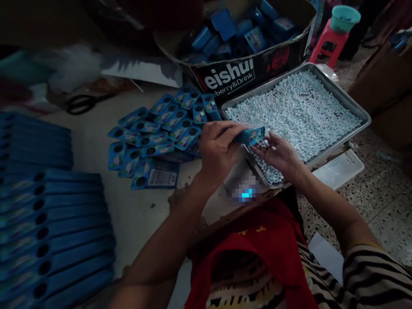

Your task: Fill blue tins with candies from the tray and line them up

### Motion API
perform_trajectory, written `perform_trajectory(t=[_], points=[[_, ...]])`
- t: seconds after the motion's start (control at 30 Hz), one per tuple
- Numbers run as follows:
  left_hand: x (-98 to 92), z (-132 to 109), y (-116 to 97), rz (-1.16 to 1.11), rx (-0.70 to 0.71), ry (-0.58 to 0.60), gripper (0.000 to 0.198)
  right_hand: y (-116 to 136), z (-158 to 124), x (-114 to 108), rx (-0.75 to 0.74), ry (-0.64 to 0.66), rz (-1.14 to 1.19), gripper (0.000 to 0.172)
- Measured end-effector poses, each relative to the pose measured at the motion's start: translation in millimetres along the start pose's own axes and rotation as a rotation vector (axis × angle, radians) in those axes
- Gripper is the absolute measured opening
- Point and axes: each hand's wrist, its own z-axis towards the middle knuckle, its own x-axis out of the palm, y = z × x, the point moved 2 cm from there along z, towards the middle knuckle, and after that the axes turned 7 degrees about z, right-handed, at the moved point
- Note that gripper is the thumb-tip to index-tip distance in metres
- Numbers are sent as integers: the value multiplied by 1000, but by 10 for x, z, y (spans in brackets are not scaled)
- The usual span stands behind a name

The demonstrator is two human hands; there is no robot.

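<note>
My left hand [220, 143] is closed around a small blue box [252, 135], held tilted with its open end toward the right. Just beyond that end, my right hand [280, 155] is palm up with its fingers stretched out and a few white pellets, like small candies, on and around them. Below and behind it lies a metal tray [367, 118] spread with white and pale-blue pellets [299, 111]. Left of my hands, several similar blue boxes [157, 128] stand grouped on the table, with round holes in their tops.
Rows of blue boxes [58, 227] fill the table's left side. A carton [231, 77] holding more blue packs stands at the back. Scissors [83, 103] lie at the back left. A glowing, pixelated patch [246, 194] sits near the front edge. A red stool [330, 45] bears a teal bowl [345, 19].
</note>
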Motion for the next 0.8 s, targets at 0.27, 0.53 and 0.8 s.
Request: perform_trajectory(t=[0.27,0.53,0.8], points=[[107,-664,200,-304,-641,-135,53,111,-85,33,6,6,-51,22],[-190,-1347,-115,-514,-957,-110,60,135,-147,-13,-81,146,-338,3],[-200,-1528,-34,-535,-857,-87,79,-5,-325,160,-58,192,-516,9]])
